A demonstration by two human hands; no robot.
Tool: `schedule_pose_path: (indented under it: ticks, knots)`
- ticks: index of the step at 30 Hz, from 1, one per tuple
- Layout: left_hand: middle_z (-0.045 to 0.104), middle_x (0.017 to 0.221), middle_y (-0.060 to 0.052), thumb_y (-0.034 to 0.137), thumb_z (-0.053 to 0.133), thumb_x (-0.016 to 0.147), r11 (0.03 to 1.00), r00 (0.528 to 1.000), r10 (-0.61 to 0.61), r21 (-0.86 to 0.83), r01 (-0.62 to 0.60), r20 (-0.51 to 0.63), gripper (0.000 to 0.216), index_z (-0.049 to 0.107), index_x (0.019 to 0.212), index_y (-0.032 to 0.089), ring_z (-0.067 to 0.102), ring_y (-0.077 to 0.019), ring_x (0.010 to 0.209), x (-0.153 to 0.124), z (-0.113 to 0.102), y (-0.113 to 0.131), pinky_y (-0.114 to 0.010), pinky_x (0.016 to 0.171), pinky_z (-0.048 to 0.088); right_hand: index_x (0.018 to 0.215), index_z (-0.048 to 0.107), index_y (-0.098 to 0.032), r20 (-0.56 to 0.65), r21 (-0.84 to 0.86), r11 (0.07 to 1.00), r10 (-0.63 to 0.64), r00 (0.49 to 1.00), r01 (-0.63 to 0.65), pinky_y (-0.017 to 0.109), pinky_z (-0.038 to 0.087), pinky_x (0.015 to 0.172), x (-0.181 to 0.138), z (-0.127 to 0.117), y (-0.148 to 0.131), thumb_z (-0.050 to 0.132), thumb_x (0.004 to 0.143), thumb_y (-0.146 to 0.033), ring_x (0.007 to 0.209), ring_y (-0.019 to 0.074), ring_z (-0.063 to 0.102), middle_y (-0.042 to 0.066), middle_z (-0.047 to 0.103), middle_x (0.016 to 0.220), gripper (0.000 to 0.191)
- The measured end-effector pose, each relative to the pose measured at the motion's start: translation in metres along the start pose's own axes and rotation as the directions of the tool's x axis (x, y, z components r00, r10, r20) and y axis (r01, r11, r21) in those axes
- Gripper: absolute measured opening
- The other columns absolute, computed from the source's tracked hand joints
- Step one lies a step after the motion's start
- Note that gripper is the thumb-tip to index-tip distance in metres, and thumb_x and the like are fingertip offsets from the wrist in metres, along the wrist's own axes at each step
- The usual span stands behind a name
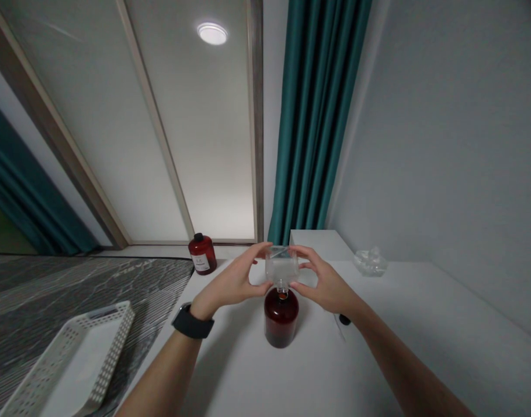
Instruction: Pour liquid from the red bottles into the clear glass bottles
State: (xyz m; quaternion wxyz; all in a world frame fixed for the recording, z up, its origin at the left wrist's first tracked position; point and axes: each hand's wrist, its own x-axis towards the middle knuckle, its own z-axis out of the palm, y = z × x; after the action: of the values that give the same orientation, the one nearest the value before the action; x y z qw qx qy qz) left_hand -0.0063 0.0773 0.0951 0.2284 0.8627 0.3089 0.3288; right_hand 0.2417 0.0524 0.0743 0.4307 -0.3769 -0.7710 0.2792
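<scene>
A clear bottle (282,266) is held upside down, its narrow neck pointing down at the mouth of a dark red-brown bottle (281,321). That lower bottle stands upright on the white table. From the left, my left hand (243,275) grips the clear bottle with thumb below and fingers above. My right hand (324,281) grips its right side the same way. I cannot tell whether the neck touches the lower mouth. Under my right forearm lie a small black cap (344,319) and a thin pale stick (338,328).
A labelled red-brown bottle (203,255) with a black cap stands at the table's back left. A clear lidded dish (370,263) sits at the back right, beside a white box (322,244). Left of the white table (257,382), a white perforated basket (111,341) rests on a dark patterned surface.
</scene>
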Motion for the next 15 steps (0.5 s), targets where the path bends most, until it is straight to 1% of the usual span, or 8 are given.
schedule_pose_path:
  ticks: [5,11,15]
  knots:
    - [0.056,0.139,-0.013,0.028,0.075,0.081,1.0,1.0,0.007,0.02,-0.006,-0.001,0.078,0.035,0.148,0.024,0.056,-0.0313,0.126,0.0001,-0.0002,0.0024,-0.052,0.108,0.047,0.139,0.044,-0.032,-0.006,-0.025,0.999,-0.023,1.0,0.023,0.052,0.048,0.107,-0.0013,0.0,-0.0008,0.07,0.082,-0.02,0.134,0.0285,0.051,0.008,0.054,0.143,0.065]
    - [0.055,0.139,-0.013,0.03,0.075,0.082,0.998,0.999,0.033,0.047,-0.032,-0.007,0.076,0.036,0.146,0.023,0.056,-0.0312,0.126,0.0,-0.0002,0.0037,-0.05,0.108,0.047,0.138,0.044,-0.031,-0.013,-0.048,0.999,-0.01,1.0,0.009,0.052,0.047,0.108,-0.0022,-0.0001,-0.0037,0.07,0.081,-0.019,0.133,0.0299,0.052,0.008,0.053,0.143,0.064]
    - [0.055,0.139,-0.013,0.03,0.074,0.083,0.997,0.999,0.044,0.06,-0.043,-0.011,0.076,0.034,0.147,0.024,0.056,-0.031,0.126,-0.0003,0.0007,0.0029,-0.05,0.107,0.048,0.138,0.044,-0.031,-0.021,-0.06,0.998,-0.021,1.0,0.02,0.052,0.047,0.108,-0.0023,-0.0001,-0.0059,0.069,0.081,-0.019,0.133,0.0296,0.051,0.008,0.053,0.143,0.063]
